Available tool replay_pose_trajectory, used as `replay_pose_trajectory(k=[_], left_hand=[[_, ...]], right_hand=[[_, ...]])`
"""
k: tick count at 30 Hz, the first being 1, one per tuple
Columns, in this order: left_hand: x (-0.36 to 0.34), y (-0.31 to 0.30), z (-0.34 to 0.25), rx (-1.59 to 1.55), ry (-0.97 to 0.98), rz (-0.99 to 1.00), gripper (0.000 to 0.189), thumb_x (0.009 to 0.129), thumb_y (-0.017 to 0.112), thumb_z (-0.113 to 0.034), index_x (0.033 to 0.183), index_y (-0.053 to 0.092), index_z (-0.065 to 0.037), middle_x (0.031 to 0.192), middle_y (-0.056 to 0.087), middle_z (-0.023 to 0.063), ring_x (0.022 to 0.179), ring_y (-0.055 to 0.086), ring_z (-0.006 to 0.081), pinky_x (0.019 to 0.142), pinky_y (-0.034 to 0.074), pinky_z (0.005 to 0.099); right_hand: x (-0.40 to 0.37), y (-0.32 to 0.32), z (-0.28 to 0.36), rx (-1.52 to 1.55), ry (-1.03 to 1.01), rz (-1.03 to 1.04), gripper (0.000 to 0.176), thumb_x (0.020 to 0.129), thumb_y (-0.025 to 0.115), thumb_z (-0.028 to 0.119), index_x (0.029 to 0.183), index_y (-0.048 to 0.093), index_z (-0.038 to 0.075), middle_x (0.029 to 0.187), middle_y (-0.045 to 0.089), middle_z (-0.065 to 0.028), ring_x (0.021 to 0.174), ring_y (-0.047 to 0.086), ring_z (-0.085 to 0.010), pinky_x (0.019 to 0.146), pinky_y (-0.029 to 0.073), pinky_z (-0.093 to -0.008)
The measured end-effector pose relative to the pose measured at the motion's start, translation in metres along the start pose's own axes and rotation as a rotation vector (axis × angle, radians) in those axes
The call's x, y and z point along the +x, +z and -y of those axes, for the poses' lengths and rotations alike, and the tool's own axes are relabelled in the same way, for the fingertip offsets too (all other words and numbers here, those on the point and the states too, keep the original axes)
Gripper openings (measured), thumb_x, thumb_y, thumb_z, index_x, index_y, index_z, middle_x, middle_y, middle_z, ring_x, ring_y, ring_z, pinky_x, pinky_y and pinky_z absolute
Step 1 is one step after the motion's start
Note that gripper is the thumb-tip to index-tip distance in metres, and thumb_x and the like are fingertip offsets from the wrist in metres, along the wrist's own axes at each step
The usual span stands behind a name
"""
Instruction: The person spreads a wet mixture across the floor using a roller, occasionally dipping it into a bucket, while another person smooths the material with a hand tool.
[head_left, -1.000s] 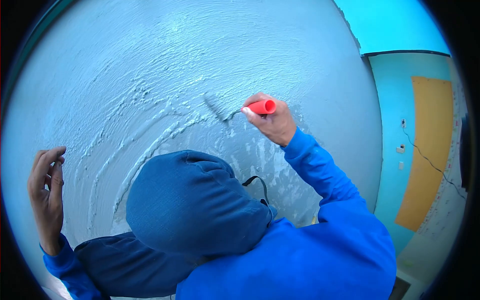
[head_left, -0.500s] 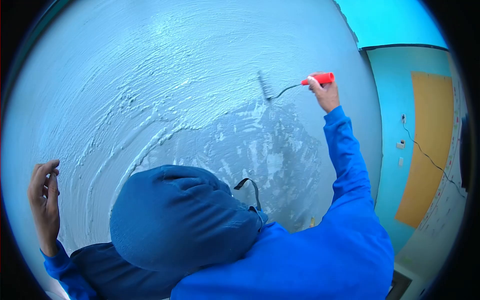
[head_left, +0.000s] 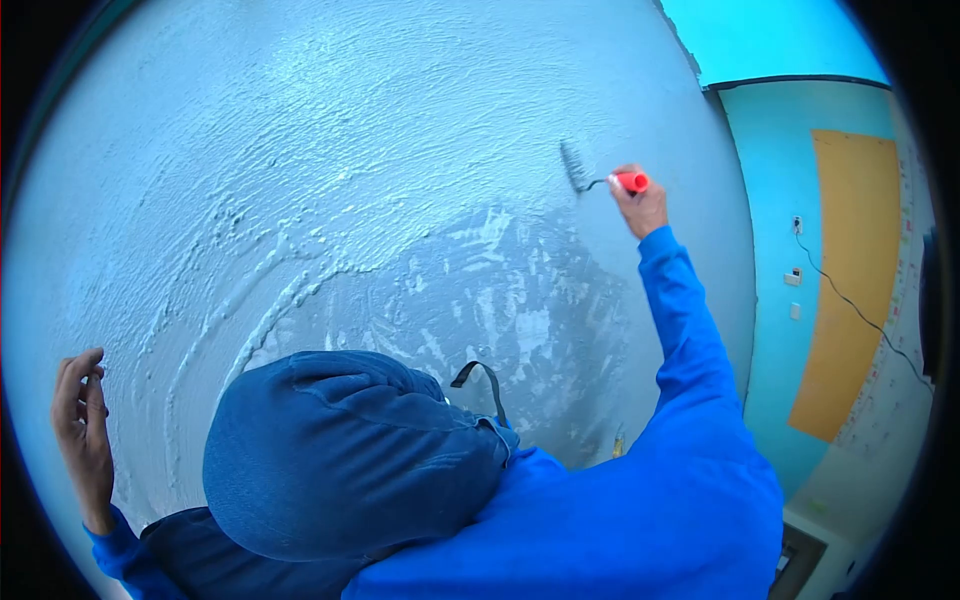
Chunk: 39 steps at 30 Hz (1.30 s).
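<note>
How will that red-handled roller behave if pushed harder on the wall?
Probably light: the right hand holds the roller high by its handle alone. Its thin wire frame may flex. On the ridged wall it likely rolls unevenly.

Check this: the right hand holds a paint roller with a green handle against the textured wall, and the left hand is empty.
Wrong colour: the head view shows a red-orange handle, not green. The rest holds: the right hand holds the paint roller against the textured wall, and the left hand is empty.
</note>
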<state>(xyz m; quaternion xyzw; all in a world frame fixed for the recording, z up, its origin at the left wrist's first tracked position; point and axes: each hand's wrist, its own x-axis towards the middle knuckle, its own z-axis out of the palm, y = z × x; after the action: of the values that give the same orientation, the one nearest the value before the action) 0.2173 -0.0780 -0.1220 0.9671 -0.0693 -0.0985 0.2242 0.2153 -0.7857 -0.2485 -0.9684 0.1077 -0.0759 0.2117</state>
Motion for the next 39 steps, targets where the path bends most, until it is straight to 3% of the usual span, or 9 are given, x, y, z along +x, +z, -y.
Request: replay_pose_trajectory(k=[7,13,16,21,24,30,36,39], left_hand=[[-0.002,-0.005,0.009,-0.011,0.079,-0.001,0.021,0.094,0.048,-0.007,0.111,0.061,-0.006,0.097,0.057,0.004,0.084,0.053,0.0113,0.057,0.032,0.022],[-0.016,-0.012,0.011,-0.057,0.081,-0.036,0.021,0.093,0.047,-0.005,0.109,0.06,-0.006,0.097,0.056,0.0047,0.085,0.053,0.013,0.058,0.035,0.022],[-0.021,-0.012,0.017,-0.048,0.098,-0.074,0.022,0.093,0.047,-0.004,0.11,0.06,-0.006,0.096,0.056,0.0047,0.084,0.053,0.0122,0.058,0.035,0.0219],[-0.015,-0.014,0.015,-0.028,0.089,-0.001,0.022,0.092,0.046,-0.002,0.111,0.059,-0.005,0.095,0.055,0.0043,0.082,0.051,0.0108,0.057,0.036,0.0221],[-0.008,-0.004,0.009,-0.111,0.09,-0.03,0.023,0.092,0.046,-0.001,0.111,0.059,-0.004,0.094,0.054,0.0041,0.08,0.05,0.0101,0.057,0.036,0.0212],[0.007,0.003,0.012,-0.138,-0.016,0.031,0.024,0.092,0.046,-0.001,0.112,0.059,-0.004,0.095,0.053,0.0032,0.08,0.048,0.0079,0.057,0.036,0.0202],[0.01,0.014,0.012,-0.145,-0.097,-0.013,0.022,0.092,0.047,-0.002,0.11,0.06,-0.005,0.094,0.054,0.0019,0.076,0.048,0.0074,0.057,0.037,0.02],[0.009,0.016,0.016,-0.066,-0.105,-0.029,0.02,0.093,0.05,-0.005,0.11,0.06,-0.006,0.095,0.055,0.0012,0.075,0.048,0.0074,0.056,0.036,0.0201]], right_hand=[[-0.083,0.029,0.154,0.174,-0.082,0.085,0.01,0.077,0.067,0.012,0.084,0.062,0.007,0.077,0.062,-0.0094,0.072,0.061,-0.0245,0.064,0.048,-0.0327],[-0.103,0.047,0.24,0.36,-0.136,0.279,0.009,0.08,0.066,0.014,0.085,0.062,0.006,0.075,0.061,-0.0084,0.068,0.059,-0.0213,0.062,0.048,-0.0314],[-0.101,0.05,0.249,0.454,-0.04,0.352,0.01,0.082,0.065,0.016,0.086,0.063,0.006,0.075,0.063,-0.0065,0.068,0.06,-0.016,0.063,0.048,-0.0301],[-0.074,0.049,0.198,0.442,0.012,0.289,0.014,0.083,0.066,0.017,0.089,0.064,0.005,0.078,0.065,-0.0046,0.072,0.059,-0.0109,0.065,0.048,-0.0268],[-0.042,0.032,0.141,0.497,0.074,0.21,0.017,0.083,0.066,0.018,0.09,0.064,0.002,0.08,0.065,-0.0044,0.073,0.058,-0.0103,0.066,0.048,-0.0259],[0.036,-0.008,0.02,0.282,0.08,0.047,0.018,0.083,0.066,0.018,0.089,0.063,0.002,0.079,0.065,-0.0043,0.073,0.058,-0.0098,0.066,0.047,-0.0261],[0.1,-0.026,-0.058,-0.069,0.01,-0.025,0.02,0.082,0.065,0.025,0.089,0.064,0.006,0.077,0.066,-0.0074,0.073,0.063,-0.0169,0.069,0.049,-0.0311],[0.121,-0.024,-0.097,-0.145,0.08,-0.085,0.023,0.08,0.067,0.029,0.09,0.065,0.009,0.079,0.066,-0.0122,0.074,0.064,-0.0238,0.07,0.05,-0.0347]])
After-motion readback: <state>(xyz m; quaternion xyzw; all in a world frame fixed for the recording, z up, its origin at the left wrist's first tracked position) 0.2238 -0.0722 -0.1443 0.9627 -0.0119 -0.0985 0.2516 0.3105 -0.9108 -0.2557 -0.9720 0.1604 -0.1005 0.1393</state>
